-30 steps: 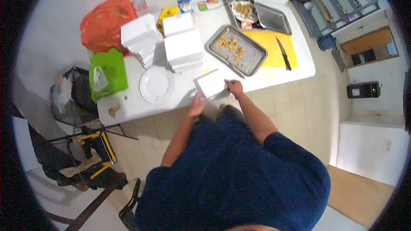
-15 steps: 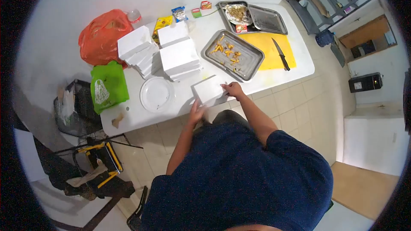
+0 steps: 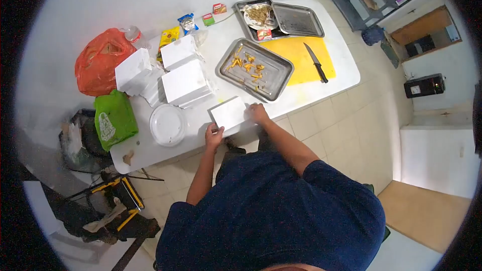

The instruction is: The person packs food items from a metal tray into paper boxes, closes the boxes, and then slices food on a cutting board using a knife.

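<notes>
A white cardboard box (image 3: pixel 231 112), closed on top, is at the front edge of the table. At its near left corner my left hand (image 3: pixel 214 137) grips it, thumb and fingers bent round the edge. My right hand (image 3: pixel 258 114) has its fingers curled against the right end of the same box; the fingertips are partly hidden. Just beyond the box lies a metal tray (image 3: pixel 284 81) with several yellow-orange food pieces (image 3: pixel 247 65). Stacks of white boxes (image 3: pixel 185 81) stand to the left of it, behind a white plate (image 3: pixel 167 125).
A black-handled knife (image 3: pixel 317 63) lies on a yellow cutting board (image 3: pixel 296 50) at the right. Behind are a second tray (image 3: pixel 238 7) with food and a rack tray (image 3: pixel 299 19). An orange bag (image 3: pixel 98 62) and green bag (image 3: pixel 115 120) sit at the left end.
The view has shifted, so the table items appear further left. My left hand's grip has settled on the box's near left corner, and the right hand has slid slightly along its right end.
</notes>
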Demonstrator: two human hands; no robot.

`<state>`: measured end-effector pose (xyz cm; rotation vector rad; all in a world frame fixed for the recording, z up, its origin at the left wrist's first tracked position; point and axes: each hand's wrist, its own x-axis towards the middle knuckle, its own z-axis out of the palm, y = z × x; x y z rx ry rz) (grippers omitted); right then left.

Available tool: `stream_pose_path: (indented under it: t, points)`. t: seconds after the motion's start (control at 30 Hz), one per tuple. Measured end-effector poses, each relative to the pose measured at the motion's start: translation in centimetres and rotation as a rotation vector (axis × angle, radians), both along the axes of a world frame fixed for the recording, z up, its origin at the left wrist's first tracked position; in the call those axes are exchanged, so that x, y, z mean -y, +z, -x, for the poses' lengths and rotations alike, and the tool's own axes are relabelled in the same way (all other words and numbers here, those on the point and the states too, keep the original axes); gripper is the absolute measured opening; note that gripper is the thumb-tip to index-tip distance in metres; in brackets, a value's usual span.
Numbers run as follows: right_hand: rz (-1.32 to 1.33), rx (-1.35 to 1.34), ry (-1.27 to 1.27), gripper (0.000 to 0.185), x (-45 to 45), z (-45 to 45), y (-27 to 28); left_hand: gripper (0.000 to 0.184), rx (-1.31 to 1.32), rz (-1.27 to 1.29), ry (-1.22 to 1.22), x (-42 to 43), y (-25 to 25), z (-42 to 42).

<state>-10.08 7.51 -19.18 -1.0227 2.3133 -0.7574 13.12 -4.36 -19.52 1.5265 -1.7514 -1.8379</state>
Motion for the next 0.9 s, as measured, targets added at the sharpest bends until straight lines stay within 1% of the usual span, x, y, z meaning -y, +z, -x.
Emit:
stream_pose_path:
  t: [0.07, 0.1, 0.17, 0.2, 0.3, 0.33, 0.4, 0.43, 0.47, 0.57, 0.67, 0.77, 0.87, 0.9]
  points:
    - [-0.043, 0.166, 0.011, 0.040, 0.3, 0.7, 0.9, 0.055, 0.003, 0.151, -0.029, 0.1, -2.8, -0.2]
    - [-0.068, 0.247, 0.023, 0.040, 0.3, 1.1, 1.2, 0.055, 0.024, 0.073, -0.005, -0.1, -2.2, 0.0]
    - [-0.079, 0.258, 0.139, 0.040, 0.5, 2.2, -1.0, 0.055, 0.055, -0.078, 0.064, 0.2, 0.1, 1.0]
    - [-0.080, 0.263, 0.201, 0.041, 0.9, 2.8, -1.9, 0.056, 0.054, -0.113, 0.055, 0.4, -0.6, 0.9]
    - [-0.043, 0.421, 0.312, 0.044, 0.5, 4.7, -2.4, 0.057, 0.048, -0.401, 0.055, -0.5, 2.7, 2.1]
    - [-0.075, 0.619, 0.340, 0.050, 0.4, 5.9, -0.9, 0.056, 0.057, -0.424, 0.076, -1.1, 2.5, 2.5]
    - [-0.153, 0.837, 0.293, 0.050, 0.4, 8.1, 2.3, 0.054, 0.082, -0.466, 0.107, -2.1, 2.3, 3.2]
    - [-0.201, 0.949, 0.260, 0.051, -0.1, 8.9, 2.7, 0.053, 0.041, -0.466, 0.136, -2.7, 2.7, 3.6]
    - [-0.238, 0.954, 0.270, 0.059, -0.4, 9.4, 2.9, 0.052, -0.003, -0.466, 0.165, -3.4, 3.1, 4.2]
    - [-0.275, 0.978, 0.348, 0.065, -0.8, 11.3, 3.9, 0.051, -0.117, -0.470, 0.223, -4.8, 4.4, 5.6]
    - [-0.269, 0.989, 0.367, 0.062, -0.1, 12.6, 5.6, 0.050, -0.148, -0.473, 0.272, -5.6, 6.7, 6.5]
    - [-0.243, 0.935, 0.557, 0.049, 1.5, 14.0, 5.0, 0.051, -0.172, -0.450, 0.282, -5.7, 9.6, 7.4]
    - [-0.279, 0.948, 0.615, 0.040, 3.0, 15.3, 5.4, 0.047, -0.200, -0.400, 0.258, -4.9, 11.3, 8.0]
    - [-0.253, 1.014, 0.590, 0.039, 3.0, 15.3, 6.0, 0.046, -0.207, -0.383, 0.245, -4.6, 11.6, 8.1]
